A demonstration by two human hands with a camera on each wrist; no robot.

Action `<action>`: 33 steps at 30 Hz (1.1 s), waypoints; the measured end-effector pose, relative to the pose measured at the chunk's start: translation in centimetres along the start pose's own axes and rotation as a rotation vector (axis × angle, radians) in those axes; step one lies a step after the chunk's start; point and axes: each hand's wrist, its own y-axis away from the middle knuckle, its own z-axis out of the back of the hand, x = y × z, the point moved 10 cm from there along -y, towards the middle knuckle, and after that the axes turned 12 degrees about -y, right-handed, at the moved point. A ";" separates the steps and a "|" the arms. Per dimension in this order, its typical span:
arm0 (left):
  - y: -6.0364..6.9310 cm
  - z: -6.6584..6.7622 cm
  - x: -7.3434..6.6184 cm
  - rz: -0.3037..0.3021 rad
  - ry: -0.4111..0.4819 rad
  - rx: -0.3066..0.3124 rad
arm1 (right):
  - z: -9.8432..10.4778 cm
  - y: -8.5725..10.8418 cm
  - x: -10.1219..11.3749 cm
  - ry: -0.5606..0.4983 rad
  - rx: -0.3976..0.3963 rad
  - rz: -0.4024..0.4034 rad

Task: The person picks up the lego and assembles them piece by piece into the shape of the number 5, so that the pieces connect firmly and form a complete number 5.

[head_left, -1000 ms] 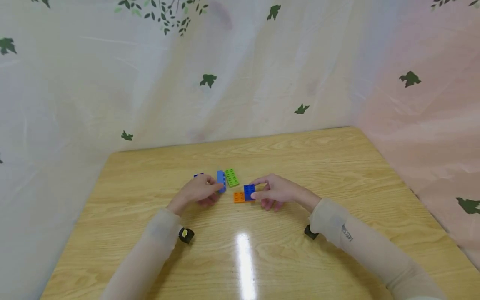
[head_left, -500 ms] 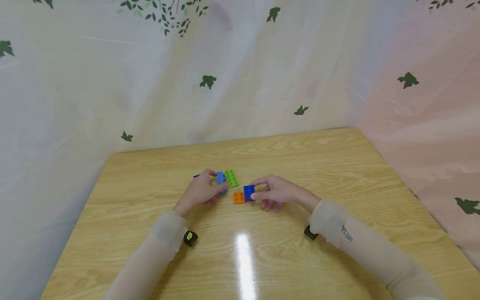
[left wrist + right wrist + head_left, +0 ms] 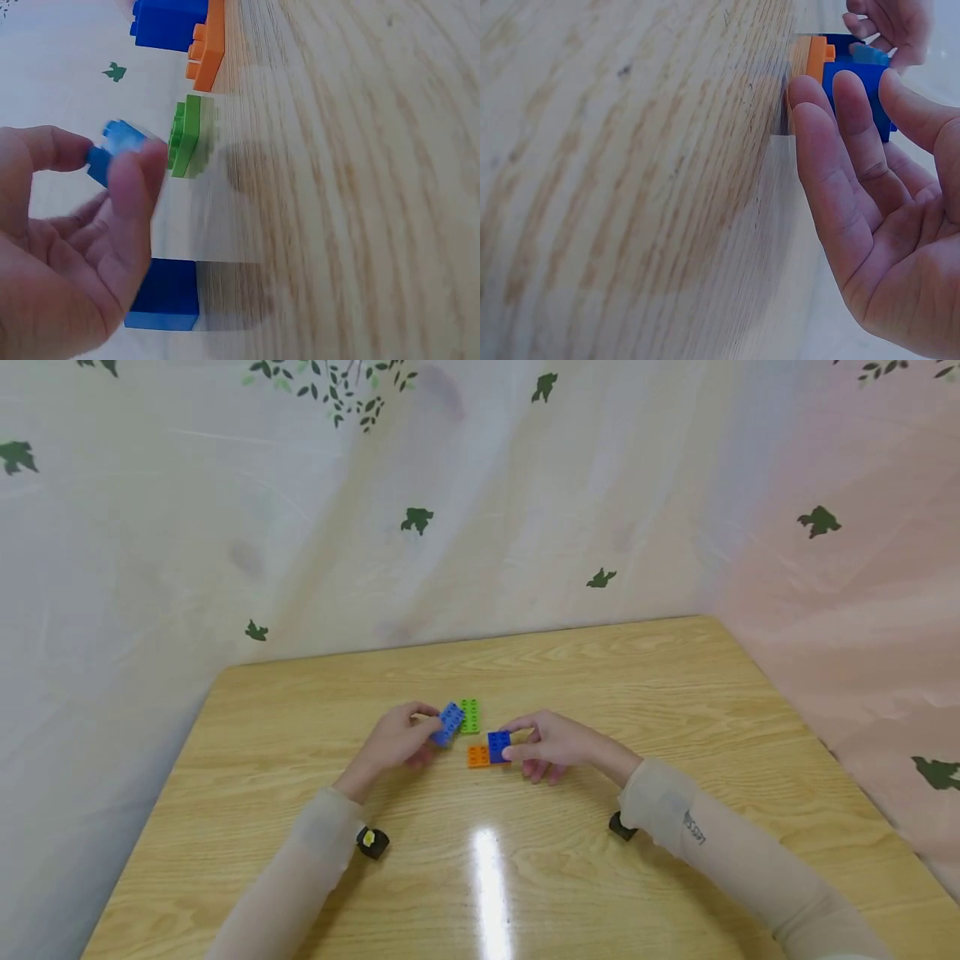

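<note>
My left hand (image 3: 400, 739) pinches a light blue toy brick (image 3: 450, 722) between thumb and fingers. In the left wrist view this light blue brick (image 3: 120, 146) is tilted and off the table, partly covered by the thumb. A flat green brick (image 3: 470, 717) lies just beyond it. My right hand (image 3: 552, 745) pinches a dark blue brick (image 3: 498, 745), which sits on the right part of an orange brick (image 3: 477, 757) on the table. The right wrist view shows the orange brick (image 3: 817, 58) under the dark blue brick (image 3: 855, 84), with fingertips against its side.
Another dark blue brick (image 3: 161, 296) lies on the table beneath my left hand, hidden in the head view. The wooden table (image 3: 600, 677) ends at a printed fabric sheet (image 3: 487, 527) behind. Black wrist devices hang under both sleeves.
My left hand has lifted and turned the light blue brick, so its studs now face up toward the head camera. The green brick has turned slightly. My right hand has stayed in place.
</note>
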 end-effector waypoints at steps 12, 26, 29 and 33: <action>1.6 -1.8 -3.2 -0.241 0.193 0.204 | -0.1 0.2 0.2 0.001 0.004 0.019; 1.1 -4.6 -3.6 -0.192 0.174 0.278 | -0.2 0.1 0.4 0.000 0.006 0.030; 0.9 -4.9 -3.5 -0.180 0.173 0.283 | -0.1 0.0 0.4 -0.001 0.006 0.030; 0.7 -5.0 -3.6 -0.187 0.159 0.280 | -0.1 -0.1 0.3 -0.005 0.008 0.030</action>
